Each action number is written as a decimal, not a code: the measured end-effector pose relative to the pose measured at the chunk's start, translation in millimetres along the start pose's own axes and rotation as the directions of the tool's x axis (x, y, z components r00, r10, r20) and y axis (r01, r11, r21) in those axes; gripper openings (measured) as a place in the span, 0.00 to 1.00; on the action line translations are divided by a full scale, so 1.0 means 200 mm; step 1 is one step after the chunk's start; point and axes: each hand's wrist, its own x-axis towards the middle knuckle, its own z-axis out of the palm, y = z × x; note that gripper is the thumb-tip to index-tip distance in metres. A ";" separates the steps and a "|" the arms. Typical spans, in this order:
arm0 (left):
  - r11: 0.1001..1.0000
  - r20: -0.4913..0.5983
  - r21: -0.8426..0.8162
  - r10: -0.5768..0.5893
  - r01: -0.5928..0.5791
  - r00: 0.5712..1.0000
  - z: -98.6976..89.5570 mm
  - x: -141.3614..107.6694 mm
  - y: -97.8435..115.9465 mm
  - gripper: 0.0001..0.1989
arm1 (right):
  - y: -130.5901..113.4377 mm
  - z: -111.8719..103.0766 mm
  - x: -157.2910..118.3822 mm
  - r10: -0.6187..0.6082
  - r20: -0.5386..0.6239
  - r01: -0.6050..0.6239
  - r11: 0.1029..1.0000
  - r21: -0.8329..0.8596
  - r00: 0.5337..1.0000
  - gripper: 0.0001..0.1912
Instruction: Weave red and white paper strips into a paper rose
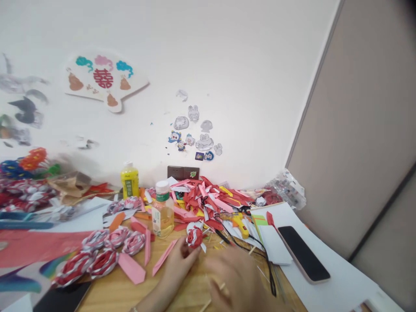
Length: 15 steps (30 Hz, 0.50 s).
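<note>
My left hand (185,258) is closed, its fingers pinched round a red-and-white twisted paper flower (194,237). White paper shows behind and under the flower. Just to the right is my right hand (232,275), smeared by motion over the table. Parts of a thin wooden stick (205,306) appear at this hand's edges and between its fingers; whether the hand grips it I cannot tell. Pink folded paper strips (164,258) lie beside my left wrist, and a larger pink piece (132,268) sits farther left.
Several twisted paper flowers (103,262) lie at left. A juice bottle (163,212) and a yellow bottle (130,181) stand before a heap of red and pink paper strips (201,199). A yellow glue gun (239,224) with a black cable and a phone (303,253) are at right.
</note>
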 end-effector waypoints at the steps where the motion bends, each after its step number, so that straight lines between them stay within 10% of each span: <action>1: 1.000 -0.001 -0.005 -0.017 0.017 1.000 0.01 -0.01 0.00 0.19 | 0.03 0.02 0.04 0.092 -0.012 -0.092 0.996 0.009 0.996 0.13; 6: 0.999 -0.059 0.008 -0.047 0.048 0.997 0.04 -0.05 0.00 0.19 | 0.11 0.17 0.11 0.545 0.188 -0.577 0.764 0.289 0.817 0.05; 15: 0.995 0.201 -0.041 -0.082 0.092 0.976 0.11 -0.13 -0.09 0.21 | 0.19 0.20 0.09 0.530 -0.128 -0.413 0.771 0.484 0.839 0.10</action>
